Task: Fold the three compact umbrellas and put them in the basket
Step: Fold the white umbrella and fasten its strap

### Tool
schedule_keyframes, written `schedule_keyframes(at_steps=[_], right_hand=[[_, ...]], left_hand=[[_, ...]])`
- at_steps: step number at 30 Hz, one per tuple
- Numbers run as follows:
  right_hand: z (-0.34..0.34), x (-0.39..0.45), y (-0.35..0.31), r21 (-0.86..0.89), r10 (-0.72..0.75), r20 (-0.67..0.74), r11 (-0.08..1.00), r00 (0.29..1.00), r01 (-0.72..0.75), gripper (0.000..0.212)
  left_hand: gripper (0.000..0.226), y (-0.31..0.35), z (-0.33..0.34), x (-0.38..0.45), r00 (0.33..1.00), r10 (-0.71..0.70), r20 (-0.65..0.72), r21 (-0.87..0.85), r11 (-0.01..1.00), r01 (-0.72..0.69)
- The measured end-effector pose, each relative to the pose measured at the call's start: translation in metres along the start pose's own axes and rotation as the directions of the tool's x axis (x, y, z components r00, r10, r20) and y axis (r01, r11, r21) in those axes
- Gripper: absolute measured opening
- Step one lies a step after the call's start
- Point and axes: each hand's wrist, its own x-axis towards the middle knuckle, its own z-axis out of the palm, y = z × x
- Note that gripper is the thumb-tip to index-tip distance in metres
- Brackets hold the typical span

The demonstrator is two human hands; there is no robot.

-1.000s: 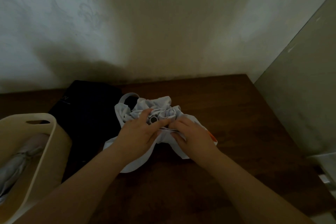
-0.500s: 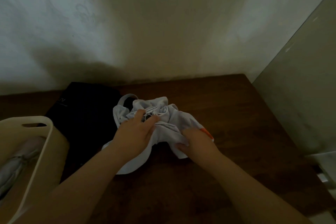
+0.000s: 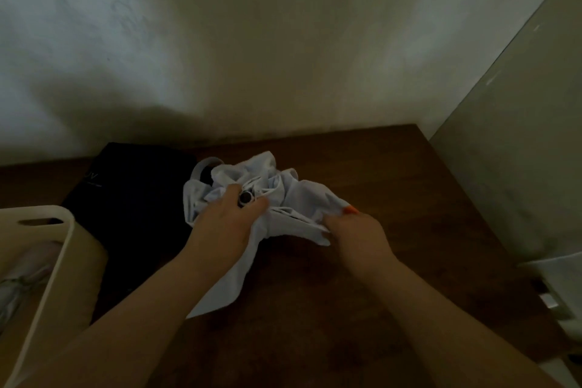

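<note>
while crumpled on the tabletop (image 3: 362, 167) beside a black umbrella (image 3: 138, 198), white umbrella (image 3: 283, 195) gripped by left hand (image 3: 226, 224) at its centre, right hand (image 3: 356, 236) pinching its edge, basket (image 3: 67, 230) at left.

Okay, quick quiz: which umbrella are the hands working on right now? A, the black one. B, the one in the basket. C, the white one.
C: both the left hand and the right hand grip the crumpled white umbrella on the table, while the black umbrella lies untouched beside it.
</note>
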Motion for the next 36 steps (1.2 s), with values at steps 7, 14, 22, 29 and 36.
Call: schedule_keyframes(at_steps=[7, 14, 22, 29, 36], right_hand=[[0.003, 0.018, -0.009, 0.056, -0.057, 0.165, 0.997, 0.985, 0.049, 0.032], [0.004, 0.015, 0.006, 0.221, -0.034, 0.236, 0.975, 0.971, -0.019, 0.044], [-0.033, 0.047, -0.003, 0.579, 0.044, -0.048, 0.815, 0.998, -0.008, 0.025], [-0.031, 0.034, -0.027, 0.349, -0.18, -0.183, 0.907, 0.966, 0.235, 0.017], [-0.033, 0.029, -0.026, 0.301, -0.053, -0.17, 0.948, 0.984, 0.103, 0.012]], left_hand=[[0.07, 0.006, 0.004, -0.001, 0.998, -0.023, 0.059, 0.083, 0.996, 0.018], [0.067, 0.007, 0.009, 0.008, 0.996, -0.002, 0.092, 0.075, 0.997, -0.005], [0.053, 0.01, 0.002, 0.004, 0.985, -0.1, 0.143, 0.001, 0.995, 0.101], [0.051, 0.012, 0.002, 0.001, 0.979, -0.176, 0.101, -0.062, 0.981, 0.183], [0.047, 0.011, -0.006, -0.001, 0.978, -0.107, 0.179, 0.032, 0.994, 0.103]])
